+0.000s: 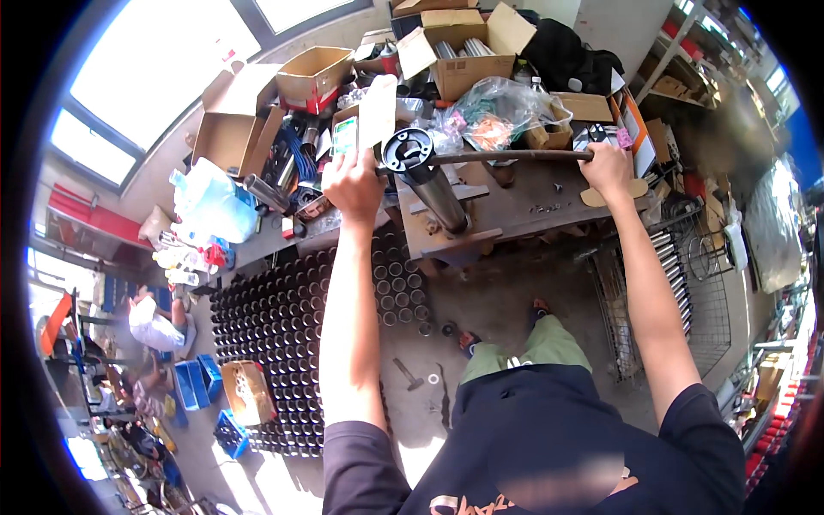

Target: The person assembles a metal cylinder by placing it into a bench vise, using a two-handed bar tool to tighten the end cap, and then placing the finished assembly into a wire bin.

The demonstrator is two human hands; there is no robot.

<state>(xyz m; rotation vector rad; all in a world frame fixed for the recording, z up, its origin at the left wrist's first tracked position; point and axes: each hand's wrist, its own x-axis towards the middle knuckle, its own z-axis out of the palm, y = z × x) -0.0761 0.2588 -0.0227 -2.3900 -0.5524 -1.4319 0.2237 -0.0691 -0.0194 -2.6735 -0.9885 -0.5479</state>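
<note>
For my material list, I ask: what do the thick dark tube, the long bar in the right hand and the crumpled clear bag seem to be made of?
Tube: probably metal, dark and smooth, with light streaks along its side. Long bar: perhaps metal, dull brown and slim; wood is possible. Clear bag: likely thin plastic film, see-through and glossy, with bright creases.

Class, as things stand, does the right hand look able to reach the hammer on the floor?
Probably not: the right hand grips the bar, and the hammer lies down on the floor.
</note>
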